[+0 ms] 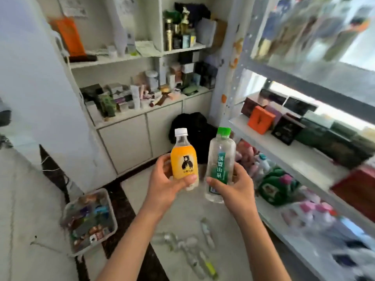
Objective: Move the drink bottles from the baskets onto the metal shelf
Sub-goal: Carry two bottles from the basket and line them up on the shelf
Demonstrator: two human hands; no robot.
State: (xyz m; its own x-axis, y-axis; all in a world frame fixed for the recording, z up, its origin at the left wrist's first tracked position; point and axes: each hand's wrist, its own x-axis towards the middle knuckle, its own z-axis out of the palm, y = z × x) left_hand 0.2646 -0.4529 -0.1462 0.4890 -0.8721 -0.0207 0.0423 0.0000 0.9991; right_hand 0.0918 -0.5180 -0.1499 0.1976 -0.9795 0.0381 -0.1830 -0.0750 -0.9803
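Left hand (166, 184) holds the upright orange bottle (184, 160), right hand (236, 184) the upright water bottle (220, 166), nearer the metal shelf (300, 159) at right.

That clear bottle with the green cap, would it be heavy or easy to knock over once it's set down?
The clear bottle in the right hand looks see-through all the way down, so whether it's full or empty is hard to tell. It's tall and narrow, so probably easy to tip. Its smooth round body would likely roll if laid down.
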